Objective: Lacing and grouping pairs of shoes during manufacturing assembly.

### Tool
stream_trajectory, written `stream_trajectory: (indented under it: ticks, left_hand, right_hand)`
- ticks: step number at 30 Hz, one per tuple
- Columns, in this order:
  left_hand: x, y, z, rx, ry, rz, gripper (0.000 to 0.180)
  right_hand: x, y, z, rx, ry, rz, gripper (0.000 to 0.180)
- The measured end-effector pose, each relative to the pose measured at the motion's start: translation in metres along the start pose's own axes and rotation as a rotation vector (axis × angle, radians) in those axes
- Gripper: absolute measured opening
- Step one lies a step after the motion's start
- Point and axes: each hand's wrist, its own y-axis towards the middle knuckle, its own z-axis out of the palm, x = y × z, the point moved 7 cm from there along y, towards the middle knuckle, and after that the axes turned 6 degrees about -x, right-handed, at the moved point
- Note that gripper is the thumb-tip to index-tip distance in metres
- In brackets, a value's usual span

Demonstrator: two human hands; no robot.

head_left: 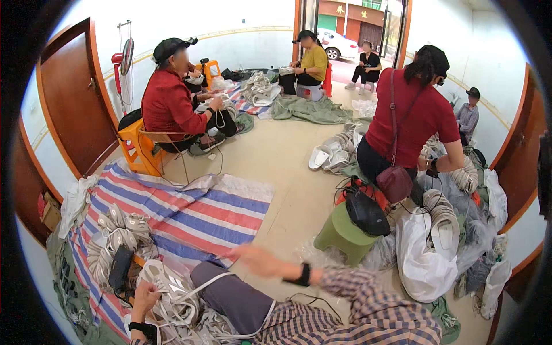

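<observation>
A light grey-and-white sneaker (179, 283) lies at the lower left beside my lap. Against its left side is my left hand (146, 296), fingers curled closed; what they pinch is hidden. A long pale shoelace (208, 283) runs from the sneaker, loops over my grey-covered knee and trails down across my lap. My right hand (259, 261) is stretched out above the knee, over the sheet's edge. Motion smears its fingers, and I cannot tell whether a lace end is in them. More sneakers and loose laces are bunched below the left hand.
Piled sneakers (118, 236) and a black case (121, 267) lie on a striped sheet (190, 210) at left. A green stool (344, 233) with a black bag and a white sack (425, 270) stand at right. Several people sit around the room, some handling shoes.
</observation>
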Motion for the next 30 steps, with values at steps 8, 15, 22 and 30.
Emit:
stream_trajectory:
  ticks: [8,15,22,30]
  left_hand:
    - [-0.024,0.024,0.008,0.375,-0.041,0.050,0.020]
    - [-0.008,0.012,0.015,0.254,-0.415,-0.060,0.015]
    - [-0.031,0.021,0.032,0.393,-0.571,-0.075,0.014]
    - [-0.042,0.089,0.045,0.247,-0.473,-0.102,0.016]
  right_hand:
    - [0.055,0.020,0.223,0.333,-0.198,0.171,0.062]
    - [0.054,0.016,0.219,0.305,-0.300,0.229,0.076]
    - [0.021,0.005,0.188,0.297,-0.143,0.268,0.067]
    - [-0.073,0.065,0.182,0.542,-0.054,0.386,0.051]
